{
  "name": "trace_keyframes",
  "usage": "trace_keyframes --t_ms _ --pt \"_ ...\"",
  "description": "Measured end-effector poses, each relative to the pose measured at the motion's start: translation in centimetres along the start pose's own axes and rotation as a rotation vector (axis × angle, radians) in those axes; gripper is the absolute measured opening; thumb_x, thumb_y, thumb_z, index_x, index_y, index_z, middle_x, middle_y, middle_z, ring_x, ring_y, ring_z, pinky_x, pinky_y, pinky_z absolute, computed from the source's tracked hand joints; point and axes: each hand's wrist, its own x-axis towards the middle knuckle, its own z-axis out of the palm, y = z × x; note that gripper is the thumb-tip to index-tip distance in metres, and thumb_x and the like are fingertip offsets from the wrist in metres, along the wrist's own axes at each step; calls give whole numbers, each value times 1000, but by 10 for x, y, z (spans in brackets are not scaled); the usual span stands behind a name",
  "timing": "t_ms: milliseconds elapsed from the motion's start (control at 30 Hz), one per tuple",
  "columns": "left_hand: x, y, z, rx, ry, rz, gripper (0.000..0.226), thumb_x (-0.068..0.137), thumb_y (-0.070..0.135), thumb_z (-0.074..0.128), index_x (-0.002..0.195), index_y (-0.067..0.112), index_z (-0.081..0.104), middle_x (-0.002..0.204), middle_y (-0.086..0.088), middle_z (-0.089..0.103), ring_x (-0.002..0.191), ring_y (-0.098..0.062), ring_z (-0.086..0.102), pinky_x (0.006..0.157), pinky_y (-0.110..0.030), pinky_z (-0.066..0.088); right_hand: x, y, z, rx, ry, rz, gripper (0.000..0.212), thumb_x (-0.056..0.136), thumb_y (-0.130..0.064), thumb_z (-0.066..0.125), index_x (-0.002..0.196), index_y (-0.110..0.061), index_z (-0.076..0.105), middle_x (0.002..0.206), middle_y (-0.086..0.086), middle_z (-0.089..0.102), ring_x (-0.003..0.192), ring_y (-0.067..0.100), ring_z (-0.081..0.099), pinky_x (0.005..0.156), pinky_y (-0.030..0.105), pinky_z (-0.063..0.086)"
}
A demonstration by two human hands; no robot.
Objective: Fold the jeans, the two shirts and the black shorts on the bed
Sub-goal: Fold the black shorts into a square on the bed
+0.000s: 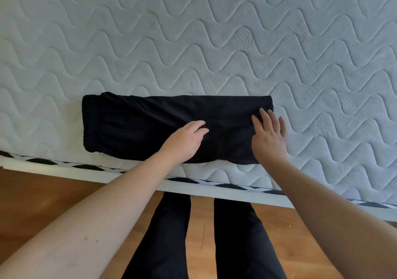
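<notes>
1. Fingers first: those of the right hand [268, 132] lie straight and slightly spread, flat on the right end of the black shorts [150, 124]; those of the left hand [184, 139] are bent, tips pressing into the cloth near its middle. Whether they pinch a fold I cannot tell.
2. Nearest the camera, the person's dark-trousered legs stand on the wooden floor [43, 192], just before the bed's edge.
3. Next out, the shorts lie close to the near edge of the mattress [214, 31], already doubled lengthwise into a long narrow band, waistband at the left.
4. Judged from that shape, a first fold is done; a crosswise fold, end over end, likely remains.
5. Farther back, only quilted mattress shows. Jeans and both shirts are out of view, so their progress cannot be told.
</notes>
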Motion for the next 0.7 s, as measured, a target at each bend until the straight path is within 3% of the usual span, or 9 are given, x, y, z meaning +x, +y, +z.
trace_keyframes --t_ms 100,200,300,400,600,700 --pt "14 -15 -11 58 277 58 29 85 -4 63 113 1 69 114 -15 64 103 -33 63 86 -48 53 3 -35 -1 134 124 -22 61 83 -5 36 143 -7 45 153 12 37 144 29 27 121 46 13" --pt "34 -32 -20 126 400 -49 38 91 3 53 129 5 60 128 -13 59 118 -31 56 100 -47 46 23 -74 1 226 145 -79 59 87 -12 32 144 -8 44 153 12 38 145 27 29 121 43 16" --pt "48 -49 -22 233 365 -260 52 102 21 39 152 13 32 157 -8 34 145 -27 31 117 -46 27 44 -106 6 243 125 -109 52 96 -15 35 148 -7 38 156 11 33 147 25 24 122 40 15" --pt "45 -70 -18 288 297 -400 58 105 37 25 158 18 11 165 -5 14 151 -23 14 121 -47 16 58 -131 19 221 73 -175 54 100 -17 38 152 -8 29 160 9 25 149 23 18 123 39 12" --pt "6 -85 19 306 263 -627 63 102 53 11 156 27 -11 166 -8 -2 152 -25 4 122 -54 3 60 -120 48 43 -54 -290 61 103 -43 34 157 -21 16 164 0 14 151 16 9 123 38 4" --pt "1 -92 21 306 257 -640 70 100 60 14 157 26 -8 165 -13 -2 152 -31 4 121 -55 4 64 -97 45 -7 -73 -230 67 101 -55 27 157 -24 7 165 -1 4 151 14 2 123 36 0"
